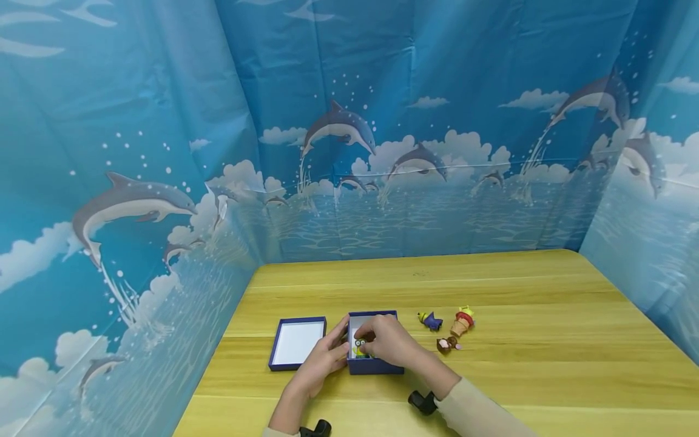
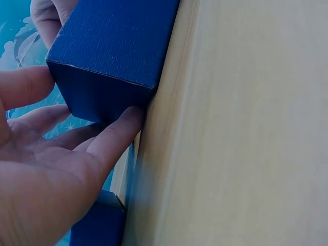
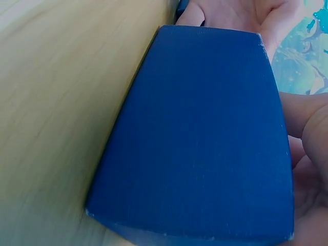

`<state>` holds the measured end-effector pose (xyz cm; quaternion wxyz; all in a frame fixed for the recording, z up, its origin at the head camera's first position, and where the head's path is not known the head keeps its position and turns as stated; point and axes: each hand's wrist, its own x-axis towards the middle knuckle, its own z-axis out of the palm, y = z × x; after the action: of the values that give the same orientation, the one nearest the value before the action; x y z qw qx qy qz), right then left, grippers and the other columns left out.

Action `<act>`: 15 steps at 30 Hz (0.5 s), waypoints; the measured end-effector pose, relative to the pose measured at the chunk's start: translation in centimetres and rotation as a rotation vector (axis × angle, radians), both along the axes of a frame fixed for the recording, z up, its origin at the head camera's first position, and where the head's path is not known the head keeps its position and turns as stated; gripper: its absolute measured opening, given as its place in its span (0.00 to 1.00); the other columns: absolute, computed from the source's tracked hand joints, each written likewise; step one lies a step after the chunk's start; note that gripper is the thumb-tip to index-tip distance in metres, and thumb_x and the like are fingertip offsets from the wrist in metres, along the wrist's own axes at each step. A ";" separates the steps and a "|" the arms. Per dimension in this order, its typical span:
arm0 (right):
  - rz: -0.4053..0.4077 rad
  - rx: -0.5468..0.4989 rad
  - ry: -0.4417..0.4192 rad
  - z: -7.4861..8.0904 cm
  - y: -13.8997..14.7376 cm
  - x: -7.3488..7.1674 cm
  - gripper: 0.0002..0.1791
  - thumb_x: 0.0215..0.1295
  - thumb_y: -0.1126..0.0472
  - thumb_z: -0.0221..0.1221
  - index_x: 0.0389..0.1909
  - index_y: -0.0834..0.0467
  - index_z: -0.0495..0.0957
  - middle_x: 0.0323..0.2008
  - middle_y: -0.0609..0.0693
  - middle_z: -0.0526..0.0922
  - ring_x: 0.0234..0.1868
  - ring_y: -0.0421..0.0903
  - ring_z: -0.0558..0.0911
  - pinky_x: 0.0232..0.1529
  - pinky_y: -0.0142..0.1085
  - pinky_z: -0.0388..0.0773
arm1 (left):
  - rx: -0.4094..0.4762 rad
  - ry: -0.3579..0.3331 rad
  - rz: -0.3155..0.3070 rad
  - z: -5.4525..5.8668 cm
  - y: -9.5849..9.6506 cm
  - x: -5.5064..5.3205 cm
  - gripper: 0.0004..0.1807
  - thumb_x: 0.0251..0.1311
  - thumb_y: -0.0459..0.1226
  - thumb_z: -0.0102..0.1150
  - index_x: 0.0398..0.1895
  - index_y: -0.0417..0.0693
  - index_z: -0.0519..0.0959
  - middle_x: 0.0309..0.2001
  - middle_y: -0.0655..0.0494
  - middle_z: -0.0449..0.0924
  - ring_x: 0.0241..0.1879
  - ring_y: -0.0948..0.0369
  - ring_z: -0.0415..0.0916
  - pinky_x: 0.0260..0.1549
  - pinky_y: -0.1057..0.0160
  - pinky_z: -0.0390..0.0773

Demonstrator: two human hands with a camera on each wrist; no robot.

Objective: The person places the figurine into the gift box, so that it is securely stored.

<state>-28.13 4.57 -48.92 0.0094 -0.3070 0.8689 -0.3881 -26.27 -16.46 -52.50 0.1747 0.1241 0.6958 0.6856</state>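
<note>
A dark blue box (image 1: 375, 366) with a white inside stands uncovered on the table. My left hand (image 1: 321, 363) is at its left side. In the left wrist view, fairly straight fingers (image 2: 115, 136) touch the box's end wall. Reaching in from above, my right hand (image 1: 390, 341) pinches a small yellow toy figure (image 1: 358, 349) with big round eyes between thumb and forefinger. Part of that figure is hidden by the hand. In the right wrist view the box wall (image 3: 200, 133) covers most of the right hand's fingers.
Left of the box lies its blue-edged lid (image 1: 297, 343), white inside facing up. To the right are a purple figure with a yellow head (image 1: 431, 321), an ice-cream-cone figure (image 1: 462, 321) and a brown figure (image 1: 446, 345). A dolphin-print curtain (image 1: 409, 212) hangs behind the wooden table (image 1: 546, 340).
</note>
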 end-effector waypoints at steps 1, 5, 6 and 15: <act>0.000 0.003 0.007 0.0 0.0 0.0 0.09 0.60 0.68 0.69 0.42 0.60 0.89 0.32 0.46 0.87 0.30 0.36 0.82 0.29 0.29 0.79 | 0.002 0.002 -0.001 0.0 0.0 0.0 0.33 0.78 0.37 0.45 0.82 0.60 0.49 0.80 0.43 0.42 0.77 0.43 0.44 0.66 0.41 0.65; 0.003 0.016 0.011 -0.1 -0.1 0.0 0.09 0.59 0.69 0.69 0.41 0.59 0.89 0.33 0.46 0.88 0.31 0.37 0.83 0.29 0.28 0.80 | 0.007 0.005 0.000 0.0 0.0 0.1 0.33 0.78 0.37 0.46 0.82 0.59 0.50 0.80 0.42 0.43 0.77 0.43 0.45 0.66 0.43 0.66; 0.006 0.020 0.009 -0.1 -0.1 0.0 0.09 0.59 0.69 0.70 0.41 0.59 0.89 0.33 0.46 0.88 0.32 0.37 0.83 0.29 0.28 0.80 | 0.007 0.005 0.001 0.0 0.1 0.1 0.33 0.78 0.37 0.46 0.82 0.59 0.50 0.80 0.42 0.43 0.77 0.43 0.45 0.66 0.43 0.66; 0.023 0.029 0.025 -0.7 -0.5 -0.1 0.09 0.58 0.68 0.71 0.40 0.57 0.90 0.36 0.46 0.89 0.34 0.37 0.84 0.31 0.27 0.81 | 0.003 0.001 0.005 0.2 0.0 0.2 0.33 0.78 0.37 0.46 0.82 0.60 0.50 0.80 0.42 0.44 0.77 0.43 0.45 0.66 0.42 0.66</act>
<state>-28.23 4.04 -49.59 0.0074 -0.3217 0.8709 -0.3714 -26.10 -16.43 -52.32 0.1722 0.1230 0.6953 0.6869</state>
